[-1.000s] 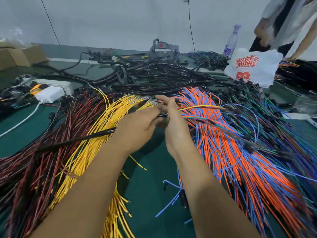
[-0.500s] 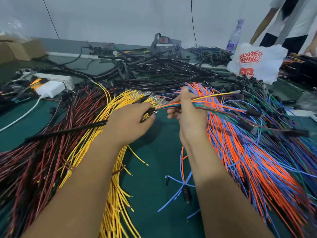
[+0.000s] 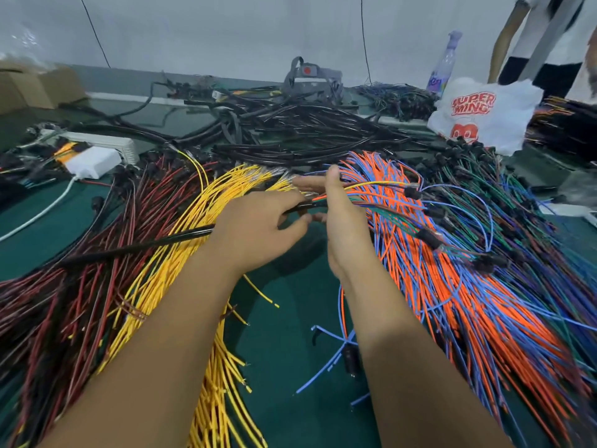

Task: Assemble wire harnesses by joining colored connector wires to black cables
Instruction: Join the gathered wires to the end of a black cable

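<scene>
My left hand (image 3: pixel 258 226) grips the end of a long black cable (image 3: pixel 135 248) that runs off to the left over the yellow wires. My right hand (image 3: pixel 342 218) holds a small bunch of colored connector wires (image 3: pixel 381 192), yellow, orange, blue and green, which stretch to the right and end in black connectors. The bunch meets the cable end between my two hands. My right fingers are mostly hidden behind the hand.
On the green table (image 3: pixel 284 334) lie piles of red-black wires (image 3: pixel 64 286), yellow wires (image 3: pixel 181 253), orange-blue wires (image 3: pixel 468 302) and green-blue wires (image 3: pixel 533 221). Black cables (image 3: pixel 307 130) heap at the back. A white bag (image 3: pixel 484 114), a bottle (image 3: pixel 445 63) and a standing person (image 3: pixel 549 40) are back right.
Both hands stay joined at the cable end. The bunch of colored wires in my right hand has shifted slightly, and the view has moved a little closer.
</scene>
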Demonstrator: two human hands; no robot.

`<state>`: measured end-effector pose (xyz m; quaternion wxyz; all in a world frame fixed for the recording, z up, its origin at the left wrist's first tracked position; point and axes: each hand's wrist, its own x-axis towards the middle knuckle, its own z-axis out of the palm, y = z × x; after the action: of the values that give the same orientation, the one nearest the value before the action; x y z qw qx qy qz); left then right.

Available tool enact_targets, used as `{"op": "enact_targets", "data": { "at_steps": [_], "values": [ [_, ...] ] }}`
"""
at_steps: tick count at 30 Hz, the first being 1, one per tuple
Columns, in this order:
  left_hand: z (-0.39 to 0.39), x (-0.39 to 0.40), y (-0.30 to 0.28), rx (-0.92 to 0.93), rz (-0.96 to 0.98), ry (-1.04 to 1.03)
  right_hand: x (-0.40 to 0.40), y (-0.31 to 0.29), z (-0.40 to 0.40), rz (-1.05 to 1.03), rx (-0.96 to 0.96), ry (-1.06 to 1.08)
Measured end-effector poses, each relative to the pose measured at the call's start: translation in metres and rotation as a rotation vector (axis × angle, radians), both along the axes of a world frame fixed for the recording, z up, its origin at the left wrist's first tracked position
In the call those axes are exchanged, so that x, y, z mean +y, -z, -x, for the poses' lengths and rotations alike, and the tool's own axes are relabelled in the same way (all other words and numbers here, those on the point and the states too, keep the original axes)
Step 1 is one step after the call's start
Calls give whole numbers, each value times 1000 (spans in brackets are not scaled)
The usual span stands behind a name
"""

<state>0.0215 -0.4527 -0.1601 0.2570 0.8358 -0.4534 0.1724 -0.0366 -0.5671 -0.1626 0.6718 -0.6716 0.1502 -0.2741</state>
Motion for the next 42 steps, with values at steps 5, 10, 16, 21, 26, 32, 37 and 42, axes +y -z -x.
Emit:
{"op": "enact_targets", "data": {
  "at_steps": [5, 10, 16, 21, 26, 32, 37, 42],
  "values": [
    [-4, -3, 4, 148, -77, -54, 1, -1, 0, 21, -48, -24],
    [3, -6, 3, 194, -38, 28, 4, 7, -4, 29, -76, -93],
    [1, -7, 2, 112, -22, 1, 8, 6, -2, -118, -136, -250],
    [-8, 1, 4, 126, -8, -55, -1, -6, 2, -529, -363, -233],
    [-13, 8, 6, 39, -110, -140, -4, -1, 1, -67, -148, 51],
    [-12, 7, 7, 32, -97, -150, -2, 3, -3, -36, -99, 92],
    [-9, 5, 5, -25, -88, -97, 4, 8, -6, -1, -158, 42],
    [-1, -5, 8, -100, -53, -29, 13, 10, -8, 5, -27, -96]
  ]
}}
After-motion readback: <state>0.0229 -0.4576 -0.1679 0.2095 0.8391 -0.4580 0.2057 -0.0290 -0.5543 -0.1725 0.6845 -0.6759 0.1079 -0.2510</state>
